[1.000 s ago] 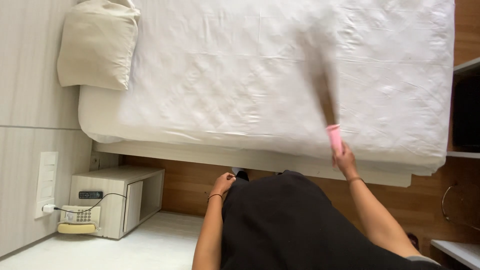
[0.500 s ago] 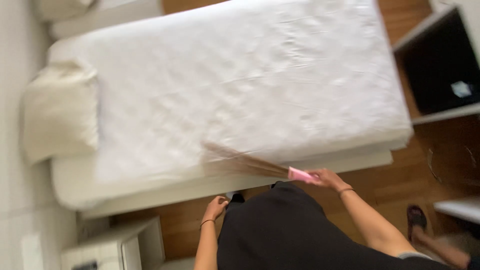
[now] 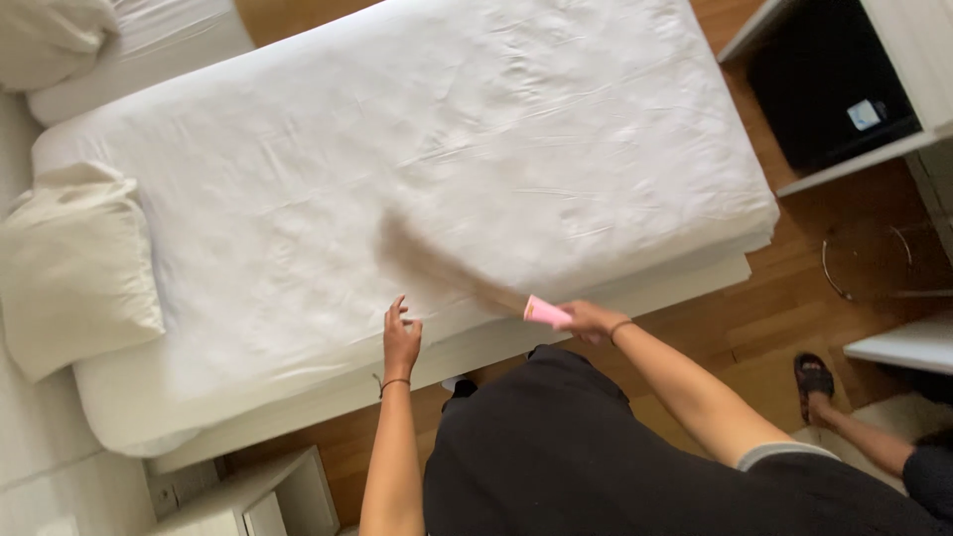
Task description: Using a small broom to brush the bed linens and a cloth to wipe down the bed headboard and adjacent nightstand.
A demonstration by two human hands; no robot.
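Note:
A single bed with a white sheet (image 3: pixel 476 149) fills the upper part of the head view. My right hand (image 3: pixel 591 320) grips the pink handle of a small brush (image 3: pixel 467 278), whose brown bristles are blurred as they lie low over the sheet near its front edge. My left hand (image 3: pixel 401 335) rests with fingers spread on the sheet's front edge, just left of the bristles. A cream pillow (image 3: pixel 74 263) lies at the bed's left end.
A white bedside cabinet (image 3: pixel 253 496) stands at the lower left. A black box (image 3: pixel 829 84) sits in a white shelf unit at the upper right. Another person's sandalled foot (image 3: pixel 814 379) is on the wooden floor (image 3: pixel 784 308) at the right. A second pillow (image 3: pixel 50 35) lies top left.
The brush has swung from upright over the right part of the bed down to the left along the front edge. My left hand has risen from my waist onto the sheet. The view has turned.

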